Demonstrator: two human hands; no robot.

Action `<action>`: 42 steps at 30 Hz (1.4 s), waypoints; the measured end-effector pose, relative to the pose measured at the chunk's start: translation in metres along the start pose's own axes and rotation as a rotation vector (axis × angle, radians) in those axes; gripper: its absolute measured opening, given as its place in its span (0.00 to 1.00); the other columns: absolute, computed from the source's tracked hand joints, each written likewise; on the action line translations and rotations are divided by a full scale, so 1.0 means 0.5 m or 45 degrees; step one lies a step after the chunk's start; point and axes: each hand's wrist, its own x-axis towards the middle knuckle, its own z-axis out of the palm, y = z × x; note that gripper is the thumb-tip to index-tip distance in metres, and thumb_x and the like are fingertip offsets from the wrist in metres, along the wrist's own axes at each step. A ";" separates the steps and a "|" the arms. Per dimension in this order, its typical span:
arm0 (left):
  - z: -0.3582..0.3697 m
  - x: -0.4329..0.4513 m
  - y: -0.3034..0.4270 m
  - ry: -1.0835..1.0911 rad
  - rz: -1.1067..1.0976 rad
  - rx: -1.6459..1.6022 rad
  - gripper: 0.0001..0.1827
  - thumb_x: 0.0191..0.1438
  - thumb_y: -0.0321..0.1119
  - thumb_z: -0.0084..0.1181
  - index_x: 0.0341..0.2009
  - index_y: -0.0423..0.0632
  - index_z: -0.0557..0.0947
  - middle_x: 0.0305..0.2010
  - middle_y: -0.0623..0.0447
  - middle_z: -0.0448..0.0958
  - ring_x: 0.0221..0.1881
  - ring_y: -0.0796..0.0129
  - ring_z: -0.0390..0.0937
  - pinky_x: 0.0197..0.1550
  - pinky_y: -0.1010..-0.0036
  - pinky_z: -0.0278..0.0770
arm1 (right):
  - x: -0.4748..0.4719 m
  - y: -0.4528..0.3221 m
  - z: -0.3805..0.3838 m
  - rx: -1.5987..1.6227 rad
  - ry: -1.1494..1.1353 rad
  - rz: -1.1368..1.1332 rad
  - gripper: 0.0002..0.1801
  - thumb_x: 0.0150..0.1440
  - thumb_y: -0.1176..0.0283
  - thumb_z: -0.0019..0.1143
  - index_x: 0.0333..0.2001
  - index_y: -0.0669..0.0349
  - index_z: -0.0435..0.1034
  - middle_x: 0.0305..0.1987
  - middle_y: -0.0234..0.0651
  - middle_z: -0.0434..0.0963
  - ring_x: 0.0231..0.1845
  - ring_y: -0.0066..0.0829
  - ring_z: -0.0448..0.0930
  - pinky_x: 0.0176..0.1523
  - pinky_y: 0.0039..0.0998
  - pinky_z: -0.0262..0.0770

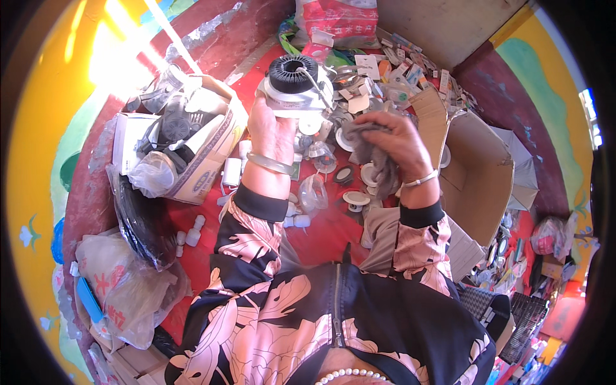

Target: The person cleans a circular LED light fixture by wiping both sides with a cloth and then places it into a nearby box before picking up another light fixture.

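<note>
My left hand (272,127) holds up a white downlight (293,102) with a finned black heat sink (293,73) on top and a short cable hanging off its right side. To the right, my right hand (399,139) pinches a crumpled grey cloth (375,154), which droops below the fingers and is apart from the lamp. Beneath the hands, small round downlights, such as a white-rimmed one (356,199) and a dark-faced one (343,175), lie on a red sheet (317,245). A clear plastic bag (314,192) sits between my forearms.
On the left stands a cardboard box (211,154) full of lamp parts. An open cardboard box (476,178) is at my right. Small cartons (414,72) are heaped ahead, near a red-and-white woven sack (337,24). White bulbs (193,236) and a plastic bag (125,284) lie at lower left.
</note>
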 end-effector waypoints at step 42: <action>0.024 -0.026 -0.041 -0.343 -0.102 -0.236 0.23 0.65 0.41 0.33 0.57 0.38 0.68 0.58 0.43 0.69 0.58 0.53 0.67 0.63 0.57 0.61 | -0.019 -0.029 -0.036 1.136 0.138 -0.088 0.09 0.59 0.77 0.47 0.44 0.65 0.66 0.38 0.36 0.77 0.35 0.25 0.80 0.40 0.26 0.80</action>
